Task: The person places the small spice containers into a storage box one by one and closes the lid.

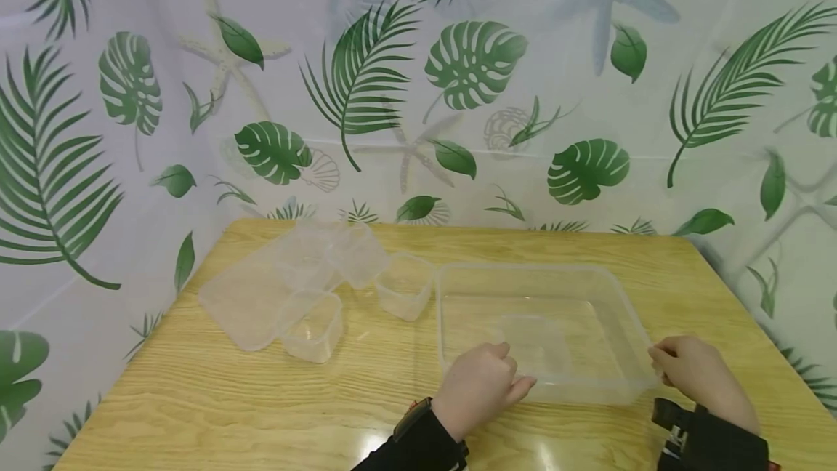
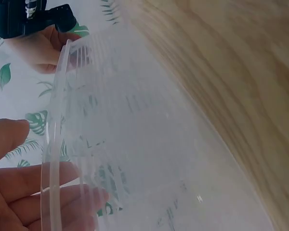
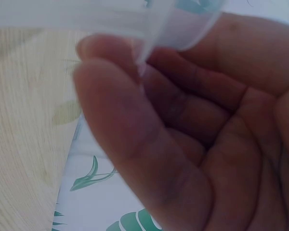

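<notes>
A large clear plastic container stands on the wooden table, right of centre. My left hand curls over its near-left rim; in the left wrist view the thumb lies on one side of the rim and the fingers show through the ribbed wall. My right hand grips the near-right corner. Up close, that right hand has its fingertips curled against the container's corner. A smaller clear tub seems to sit inside the big one.
Left of the big container lie a flat clear lid and three small clear tubs. A leaf-patterned curtain closes off the back and sides. The table's edges run close on the right and left.
</notes>
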{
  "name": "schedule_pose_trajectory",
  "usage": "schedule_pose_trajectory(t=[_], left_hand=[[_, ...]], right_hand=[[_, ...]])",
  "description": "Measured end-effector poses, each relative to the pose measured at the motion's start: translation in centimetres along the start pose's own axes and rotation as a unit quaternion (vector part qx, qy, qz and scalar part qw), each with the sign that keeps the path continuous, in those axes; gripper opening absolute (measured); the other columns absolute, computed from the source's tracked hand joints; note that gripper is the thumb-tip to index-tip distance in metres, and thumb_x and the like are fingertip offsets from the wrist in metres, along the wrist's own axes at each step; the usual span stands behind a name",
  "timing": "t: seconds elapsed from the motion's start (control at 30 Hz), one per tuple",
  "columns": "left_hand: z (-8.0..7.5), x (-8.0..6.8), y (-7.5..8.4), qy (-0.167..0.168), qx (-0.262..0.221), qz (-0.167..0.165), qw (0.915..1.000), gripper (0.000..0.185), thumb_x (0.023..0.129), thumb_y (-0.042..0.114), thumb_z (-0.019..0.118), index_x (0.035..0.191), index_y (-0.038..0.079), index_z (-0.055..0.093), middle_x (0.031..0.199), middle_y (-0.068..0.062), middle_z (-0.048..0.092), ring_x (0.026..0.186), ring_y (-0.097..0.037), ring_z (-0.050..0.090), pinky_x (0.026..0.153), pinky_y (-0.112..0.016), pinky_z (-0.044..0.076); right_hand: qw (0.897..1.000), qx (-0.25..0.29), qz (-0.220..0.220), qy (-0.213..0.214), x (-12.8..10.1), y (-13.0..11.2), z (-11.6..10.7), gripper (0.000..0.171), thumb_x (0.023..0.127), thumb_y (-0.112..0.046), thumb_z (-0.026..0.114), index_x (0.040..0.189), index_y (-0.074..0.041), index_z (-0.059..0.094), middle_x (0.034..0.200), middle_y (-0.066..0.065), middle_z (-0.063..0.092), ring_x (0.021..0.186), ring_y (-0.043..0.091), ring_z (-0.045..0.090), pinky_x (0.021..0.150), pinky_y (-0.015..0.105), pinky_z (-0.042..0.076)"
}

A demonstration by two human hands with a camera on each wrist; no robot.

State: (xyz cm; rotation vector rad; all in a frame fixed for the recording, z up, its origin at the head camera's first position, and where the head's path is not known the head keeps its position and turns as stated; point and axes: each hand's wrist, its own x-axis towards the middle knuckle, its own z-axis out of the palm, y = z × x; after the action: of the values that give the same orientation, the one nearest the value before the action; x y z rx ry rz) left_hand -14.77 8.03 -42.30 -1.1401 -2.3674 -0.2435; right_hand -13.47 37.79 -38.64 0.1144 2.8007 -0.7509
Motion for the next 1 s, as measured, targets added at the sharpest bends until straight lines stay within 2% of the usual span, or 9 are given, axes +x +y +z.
schedule_pose_trajectory(t=[0.3,0.47,0.7,0.9,1.0], left_hand=[[0.3,0.9,1.5,-0.053,-0.011,-0.005,0.9985,0.038,0.089,0.041,0.049,0.066,0.015,0.065,0.101,-0.004,0.063,0.091,-0.013,0.06,0.067,-0.017,0.048],[0.7,1.3,2.0,-0.05,-0.012,0.005,0.9987,0.037,0.089,0.04,0.049,0.069,0.014,0.066,0.102,-0.005,0.063,0.092,-0.014,0.059,0.069,-0.018,0.048],[1.4,2.0,2.9,-0.044,-0.002,0.02,0.9988,0.036,0.087,0.042,0.051,0.068,0.015,0.064,0.09,0.001,0.062,0.077,-0.008,0.058,0.064,-0.015,0.047],[1.7,2.5,3.5,-0.06,-0.003,0.022,0.9979,0.037,0.088,0.043,0.049,0.078,0.014,0.067,0.105,-0.003,0.061,0.097,-0.011,0.057,0.076,-0.018,0.045],[1.8,2.7,3.8,-0.062,0.001,0.026,0.9978,0.037,0.088,0.044,0.049,0.081,0.013,0.068,0.105,-0.002,0.061,0.099,-0.011,0.056,0.078,-0.017,0.044]], right_hand=[[1.0,0.0,0.001,0.0,-0.1,-0.2,0.0,0.03,0.095,-0.017,0.037,0.076,-0.002,0.055,0.057,0.003,0.045,0.051,0.017,0.039,0.051,0.031,0.031],[1.0,-0.002,-0.001,0.001,-0.1,-0.3,-0.1,0.03,0.095,-0.016,0.037,0.076,-0.002,0.056,0.057,0.003,0.046,0.051,0.017,0.039,0.051,0.031,0.031],[1.0,-0.006,-0.007,0.008,-0.1,-0.1,0.0,0.03,0.094,-0.015,0.038,0.076,-0.001,0.057,0.055,0.002,0.045,0.048,0.016,0.037,0.048,0.03,0.03],[1.0,-0.005,-0.005,0.007,-0.1,-0.1,0.0,0.03,0.094,-0.016,0.038,0.076,-0.001,0.056,0.054,0.002,0.044,0.047,0.015,0.035,0.047,0.03,0.029],[1.0,-0.003,-0.003,0.006,-0.2,-0.1,0.0,0.03,0.094,-0.016,0.038,0.076,-0.002,0.056,0.055,0.002,0.043,0.047,0.015,0.034,0.048,0.03,0.029]])
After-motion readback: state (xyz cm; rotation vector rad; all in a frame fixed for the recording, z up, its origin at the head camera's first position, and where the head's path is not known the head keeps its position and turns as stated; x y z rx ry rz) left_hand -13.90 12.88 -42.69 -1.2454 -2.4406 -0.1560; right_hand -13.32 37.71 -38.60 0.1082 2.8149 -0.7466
